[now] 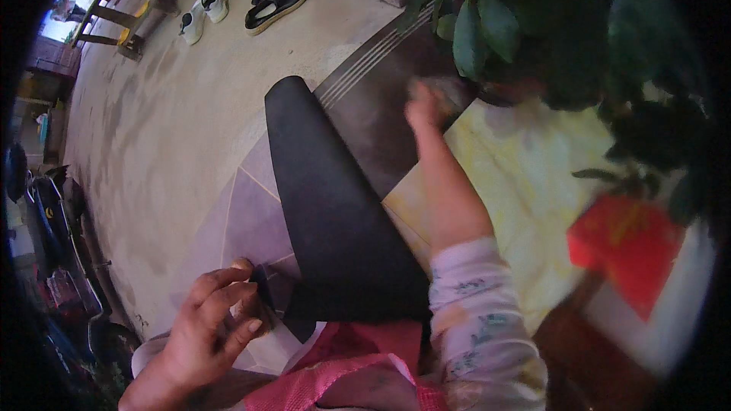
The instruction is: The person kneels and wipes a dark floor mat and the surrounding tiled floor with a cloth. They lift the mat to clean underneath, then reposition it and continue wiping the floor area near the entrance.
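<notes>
A black flexible sheet (337,200) with a curled edge stretches away from my lap across the step. My left hand (220,319) is at the sheet's near left side, its fingers curled; a dark narrow thing shows behind the fingertips, and whether they grip it is unclear. Farther forward, my right hand (427,105) reaches over the dark polished stone slab (377,125), below the plant leaves. That hand is blurred, so what it touches cannot be told. Against my lap lies a pink bag (365,348) with a woven strap, close to the sheet's near end.
Leafy potted plants (491,23) overhang the upper right. A red object (628,251) is at the right. White shoes (205,11) and dark shoes (280,0) stand on the concrete floor (148,142). A wooden rack (117,17) is upper left; a dark wheeled vehicle (63,251) is at left.
</notes>
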Tool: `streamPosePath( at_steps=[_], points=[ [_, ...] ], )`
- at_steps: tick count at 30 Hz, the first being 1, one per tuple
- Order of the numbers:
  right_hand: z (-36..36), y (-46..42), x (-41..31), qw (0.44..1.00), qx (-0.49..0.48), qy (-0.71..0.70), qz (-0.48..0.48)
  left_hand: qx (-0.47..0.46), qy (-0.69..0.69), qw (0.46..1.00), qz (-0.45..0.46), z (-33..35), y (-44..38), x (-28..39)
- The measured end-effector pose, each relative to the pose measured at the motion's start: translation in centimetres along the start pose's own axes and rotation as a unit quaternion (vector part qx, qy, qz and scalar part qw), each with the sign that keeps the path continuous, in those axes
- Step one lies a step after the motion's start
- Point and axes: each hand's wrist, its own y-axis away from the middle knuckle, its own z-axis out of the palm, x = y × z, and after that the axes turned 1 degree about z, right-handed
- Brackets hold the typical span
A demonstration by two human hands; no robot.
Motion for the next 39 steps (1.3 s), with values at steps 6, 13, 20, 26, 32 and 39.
streamPosePath(
  at_steps=[6, 13, 20, 26, 32, 39],
  points=[
    [1.4, 2.7, -13.8, 0.821, -0.151, -0.547, -0.063, 0.006, -0.005, 1.0, -0.008, -0.2, 0.1, 0.0],
    [-12.2, 4.7, 4.0, 0.93, -0.166, -0.307, -0.116, 0.0, -0.017, 0.999, 0.028, -0.7, -0.4, -1.1],
    [-5.5, 13.4, 3.9, 0.96, -0.258, 0.029, -0.102, -0.013, -0.008, 0.999, 0.028, -1.7, 0.0, -1.3],
    [8.4, 6.1, -10.7, 0.972, -0.177, -0.065, -0.142, 0.008, -0.018, 1.0, 0.02, -2.8, 0.9, -0.1],
    [7.7, 2.5, -26.0, 0.776, -0.289, -0.536, -0.164, 0.091, -0.018, 0.995, 0.026, -4.1, 1.5, -1.7],
    [0.2, -3.3, -23.8, 0.901, -0.145, -0.345, -0.221, 0.1, -0.046, 0.991, 0.079, -4.1, -0.7, -2.2]
  ],
)
